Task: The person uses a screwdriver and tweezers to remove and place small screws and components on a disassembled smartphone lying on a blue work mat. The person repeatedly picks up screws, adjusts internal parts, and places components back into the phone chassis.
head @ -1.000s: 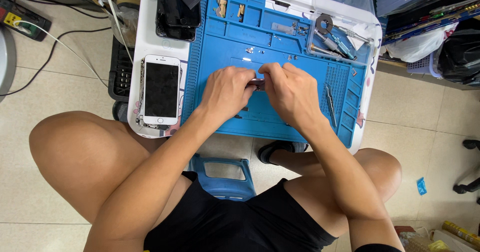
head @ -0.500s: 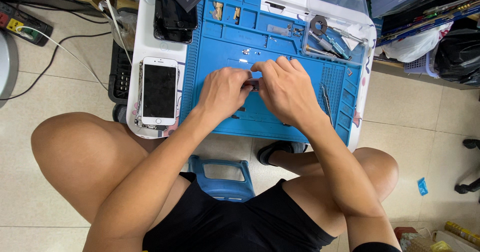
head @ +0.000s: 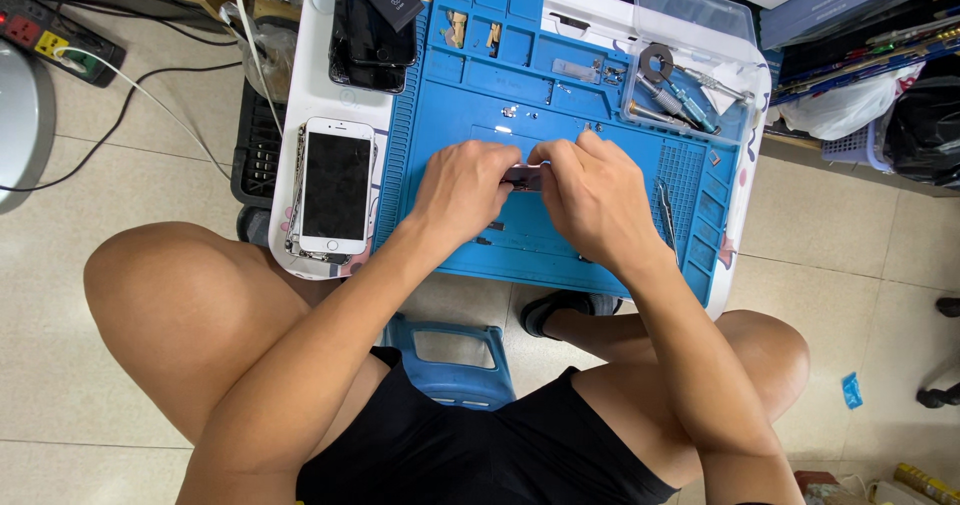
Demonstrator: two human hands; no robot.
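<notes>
Both hands meet over the middle of the blue work mat [head: 560,115], centre of the frame. Left hand [head: 465,193] has fingers curled in, tips pinching the left end of a small dark part [head: 525,176]. Right hand [head: 598,197] also has fingers bent, pinching the same part from the right; the thumbs almost touch. The part is mostly hidden between the fingertips, so its kind cannot be told; it sits just above the mat surface.

The mat lies on a white table [head: 312,105]. Left of the hands, a white phone [head: 336,187] lies face up with a dark screen on the table edge. Above it, upper left of centre, is a dark phone [head: 372,25]. In the upper right, a clear tray [head: 690,15] holds screwdrivers [head: 680,98] and a metal ring. Tweezers [head: 665,210] lie on the mat just right of the right hand. A blue stool [head: 450,350] shows between the knees at lower centre. A power strip [head: 50,30] is at the far upper left.
</notes>
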